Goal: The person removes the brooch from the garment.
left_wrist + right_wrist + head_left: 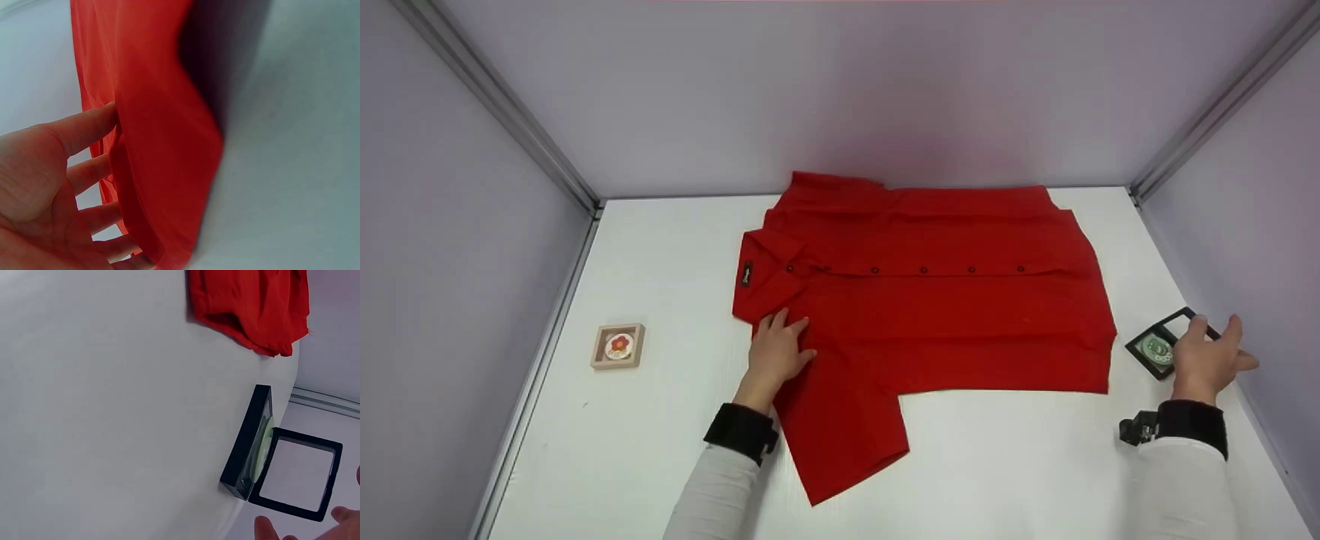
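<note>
A red short-sleeved button shirt (960,315) lies flat, front up, its collar to the left and one sleeve pointing toward me. My left hand (776,352) rests on the shirt near the collar and shoulder, fingers spread; in the left wrist view its fingertips touch the red cloth (163,129). On the right, my right hand (1206,360) is at a small black-framed case (1140,352), fingers apart. The case's clear lid (295,475) stands open, and a round green piece (261,450) sits inside. Fingertips (264,529) show close to the lid; whether they touch it I cannot tell.
A small wooden box (639,349) holding a round piece with a red flower (619,346) stands on the left of the white table (660,450). Pale walls (885,97) enclose the back and both sides, the right one close to my right hand.
</note>
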`<state>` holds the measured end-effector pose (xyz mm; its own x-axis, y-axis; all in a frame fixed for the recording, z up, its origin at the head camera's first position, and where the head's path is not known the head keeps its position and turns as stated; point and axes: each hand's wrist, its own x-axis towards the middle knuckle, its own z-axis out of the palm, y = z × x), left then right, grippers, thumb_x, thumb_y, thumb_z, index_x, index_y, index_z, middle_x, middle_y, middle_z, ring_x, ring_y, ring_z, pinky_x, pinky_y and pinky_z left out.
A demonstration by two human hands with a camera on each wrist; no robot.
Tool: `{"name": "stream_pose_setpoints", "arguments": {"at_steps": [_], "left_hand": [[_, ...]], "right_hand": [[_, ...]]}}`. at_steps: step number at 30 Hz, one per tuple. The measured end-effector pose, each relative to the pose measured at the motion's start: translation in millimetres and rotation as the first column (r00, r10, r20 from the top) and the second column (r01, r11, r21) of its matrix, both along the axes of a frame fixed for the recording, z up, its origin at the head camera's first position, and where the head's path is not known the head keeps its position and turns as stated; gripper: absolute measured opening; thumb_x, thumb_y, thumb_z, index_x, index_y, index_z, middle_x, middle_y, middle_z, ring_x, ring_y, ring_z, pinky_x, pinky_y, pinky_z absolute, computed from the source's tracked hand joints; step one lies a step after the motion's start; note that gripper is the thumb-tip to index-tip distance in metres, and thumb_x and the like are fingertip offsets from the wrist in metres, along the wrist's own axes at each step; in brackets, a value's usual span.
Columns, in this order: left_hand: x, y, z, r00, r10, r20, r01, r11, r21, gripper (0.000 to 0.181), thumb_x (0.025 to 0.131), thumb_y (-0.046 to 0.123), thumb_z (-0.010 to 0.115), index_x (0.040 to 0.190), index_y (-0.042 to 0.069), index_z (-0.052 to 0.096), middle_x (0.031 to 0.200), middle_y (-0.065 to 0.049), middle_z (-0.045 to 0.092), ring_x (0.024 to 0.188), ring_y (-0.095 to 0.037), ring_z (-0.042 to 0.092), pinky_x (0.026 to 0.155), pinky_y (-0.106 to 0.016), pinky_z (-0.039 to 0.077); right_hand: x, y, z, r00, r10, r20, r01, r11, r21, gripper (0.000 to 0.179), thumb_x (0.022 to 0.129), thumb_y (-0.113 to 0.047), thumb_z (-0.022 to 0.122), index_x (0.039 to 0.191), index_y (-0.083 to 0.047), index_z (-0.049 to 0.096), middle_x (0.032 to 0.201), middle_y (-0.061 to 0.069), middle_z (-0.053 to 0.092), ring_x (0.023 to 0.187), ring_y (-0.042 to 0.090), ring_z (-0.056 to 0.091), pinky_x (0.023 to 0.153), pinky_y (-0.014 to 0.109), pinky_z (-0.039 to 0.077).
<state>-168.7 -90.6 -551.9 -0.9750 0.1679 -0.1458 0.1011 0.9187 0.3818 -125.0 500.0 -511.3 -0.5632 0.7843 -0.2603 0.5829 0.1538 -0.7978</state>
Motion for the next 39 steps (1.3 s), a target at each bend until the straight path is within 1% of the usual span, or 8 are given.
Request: {"name": "stream_pose_setpoints", "arguments": {"at_steps": [4,8,13,19,25,31,35,39], "left_hand": [[0.6,0.6,0.9,1.000,0.000,-0.009,0.000,1.000,-0.005,0.055,0.089,0.029,0.073,0.138,0.011,0.058,0.147,-0.022,0.041,0.133,-0.043,0.035,0.105,-0.052,0.037],[1.3,1.5,1.3,1.000,-0.003,-0.027,0.003,1.000,-0.010,0.054,0.089,0.029,0.073,0.138,0.012,0.059,0.145,-0.023,0.042,0.132,-0.043,0.036,0.104,-0.053,0.038],[1.3,2.7,1.2,0.999,-0.004,-0.035,0.004,1.000,-0.013,0.054,0.088,0.029,0.073,0.138,0.012,0.059,0.145,-0.022,0.043,0.132,-0.042,0.037,0.104,-0.053,0.039],[1.3,3.2,2.0,1.000,-0.007,-0.026,0.007,1.000,-0.008,0.055,0.088,0.029,0.073,0.138,0.012,0.058,0.146,-0.022,0.042,0.132,-0.042,0.036,0.105,-0.053,0.038],[-0.3,2.9,1.8,1.000,-0.003,-0.012,0.003,1.000,-0.014,0.054,0.089,0.029,0.072,0.139,0.013,0.057,0.147,-0.022,0.041,0.133,-0.043,0.035,0.106,-0.053,0.037],[0.4,1.5,2.2,1.000,-0.007,-0.018,0.007,1.000,-0.018,0.055,0.089,0.030,0.073,0.138,0.012,0.058,0.147,-0.022,0.041,0.133,-0.043,0.035,0.105,-0.052,0.037],[0.8,1.1,1.5,1.000,-0.009,-0.019,0.009,1.000,-0.024,0.055,0.089,0.030,0.073,0.138,0.012,0.058,0.146,-0.022,0.042,0.132,-0.043,0.036,0.104,-0.052,0.038],[0.8,0.7,0.9,1.000,-0.006,-0.021,0.006,1.000,-0.025,0.055,0.088,0.029,0.073,0.138,0.012,0.058,0.146,-0.022,0.042,0.132,-0.043,0.036,0.103,-0.053,0.039]], "right_hand": [[-5.7,2,7.3,0.987,0.121,0.101,-0.130,0.988,0.085,0.074,0.097,-0.050,0.032,0.159,-0.019,0.005,0.150,0.027,-0.008,0.135,0.049,0.020,0.111,0.051,0.024],[-11.7,2,11.7,0.974,0.163,0.159,-0.186,0.972,0.141,0.074,0.097,-0.052,0.034,0.157,-0.012,0.018,0.148,0.030,-0.003,0.131,0.054,0.022,0.106,0.056,0.028],[-16.1,-1,10.1,0.969,0.164,0.184,-0.199,0.960,0.197,0.070,0.098,-0.050,0.037,0.150,-0.003,0.035,0.147,0.033,0.005,0.129,0.055,0.027,0.101,0.057,0.031],[-15.6,-8,2.4,0.983,0.125,0.138,-0.160,0.946,0.281,0.061,0.097,-0.038,0.046,0.139,0.007,0.047,0.144,0.033,0.017,0.126,0.051,0.031,0.099,0.055,0.032],[-14.3,-8,-2.1,0.986,0.125,0.107,-0.150,0.949,0.276,0.056,0.092,-0.031,0.049,0.129,0.010,0.053,0.142,0.032,0.020,0.123,0.048,0.034,0.098,0.052,0.033],[-9.6,-8,-8.1,0.975,0.162,0.154,-0.199,0.941,0.272,0.052,0.088,-0.034,0.053,0.113,0.012,0.058,0.140,0.033,0.024,0.122,0.048,0.035,0.081,0.042,0.037],[-4.8,-10,-12.9,0.970,0.184,0.158,-0.225,0.927,0.300,0.047,0.087,-0.032,0.054,0.104,0.011,0.061,0.137,0.034,0.028,0.119,0.048,0.038,0.078,0.040,0.038],[-0.8,-11,-16.5,0.968,0.197,0.153,-0.233,0.933,0.274,0.048,0.088,-0.030,0.053,0.115,0.010,0.055,0.139,0.031,0.023,0.116,0.046,0.042,0.083,0.043,0.040]]}}
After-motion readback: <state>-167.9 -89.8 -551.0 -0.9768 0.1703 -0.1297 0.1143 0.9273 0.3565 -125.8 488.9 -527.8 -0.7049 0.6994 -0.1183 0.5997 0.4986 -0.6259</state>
